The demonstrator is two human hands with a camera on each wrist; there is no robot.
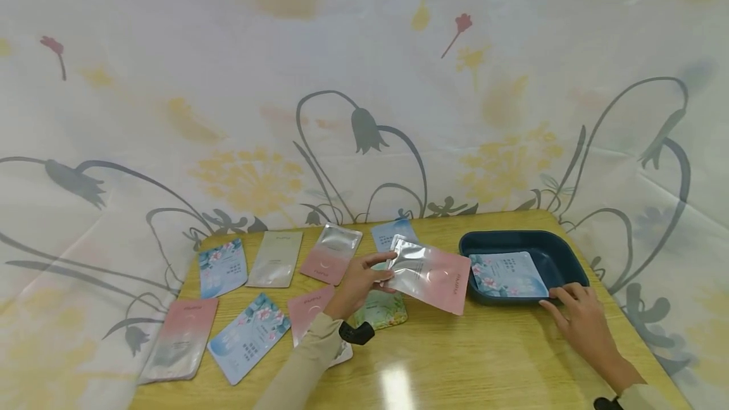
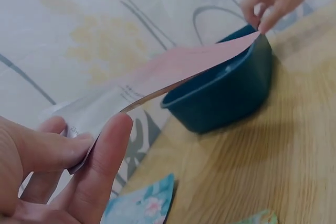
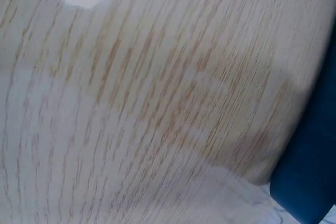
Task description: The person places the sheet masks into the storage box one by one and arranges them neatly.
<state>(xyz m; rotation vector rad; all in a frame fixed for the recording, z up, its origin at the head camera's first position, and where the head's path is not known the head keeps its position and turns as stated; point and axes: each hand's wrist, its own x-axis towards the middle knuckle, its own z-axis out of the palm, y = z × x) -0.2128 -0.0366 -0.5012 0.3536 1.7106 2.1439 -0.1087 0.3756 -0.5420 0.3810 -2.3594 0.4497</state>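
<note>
My left hand (image 1: 360, 282) pinches one end of a pink and silver sheet-mask packet (image 1: 438, 278) between thumb and fingers. The packet is held up, its pink end reaching to the left side of a dark blue plastic tub (image 1: 515, 233). In the left wrist view the packet (image 2: 189, 59) overlaps the tub (image 2: 226, 98). Inside the tub lies a light blue floral packet (image 1: 509, 274). My right hand (image 1: 586, 321) grips the tub's near right rim with thumb and fingers. Only the tub's side (image 3: 310, 156) and the table show in the right wrist view.
Several packets lie on the wooden table (image 1: 467, 366) to the left: blue floral ones (image 1: 249, 338), a pale beige one (image 1: 276, 258), pink and silver ones (image 1: 181, 340) and a green one (image 1: 387, 309) partly under my left hand. A flower-printed cloth (image 1: 364, 68) hangs behind the table.
</note>
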